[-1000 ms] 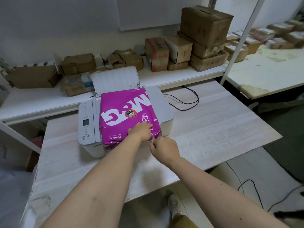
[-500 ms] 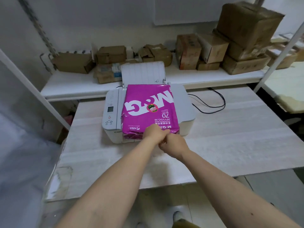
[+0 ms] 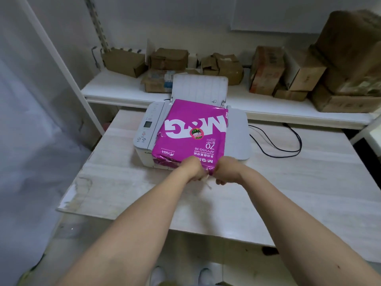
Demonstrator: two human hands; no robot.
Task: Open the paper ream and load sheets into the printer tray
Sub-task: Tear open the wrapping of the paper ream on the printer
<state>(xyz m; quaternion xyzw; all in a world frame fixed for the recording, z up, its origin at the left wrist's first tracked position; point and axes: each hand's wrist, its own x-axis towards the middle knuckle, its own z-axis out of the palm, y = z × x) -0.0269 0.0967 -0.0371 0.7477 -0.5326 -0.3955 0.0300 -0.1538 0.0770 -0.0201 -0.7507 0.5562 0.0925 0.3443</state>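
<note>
The glossy magenta paper ream (image 3: 193, 133) is lying flat atop the white plastic printer (image 3: 237, 137) on the pale desk (image 3: 299, 182). At its 6 o'clock edge, the left hand (image 3: 193, 169) and right hand (image 3: 223, 172) are each closing a tight grip on the crinkled wrapper.

A pale wood-grain table (image 3: 288, 182) carries a white printer (image 3: 239, 137) and a looping black cable (image 3: 284, 141) — behind it, a white shelf (image 3: 257, 108) holds a row of brown cardboard boxes (image 3: 266, 71).
</note>
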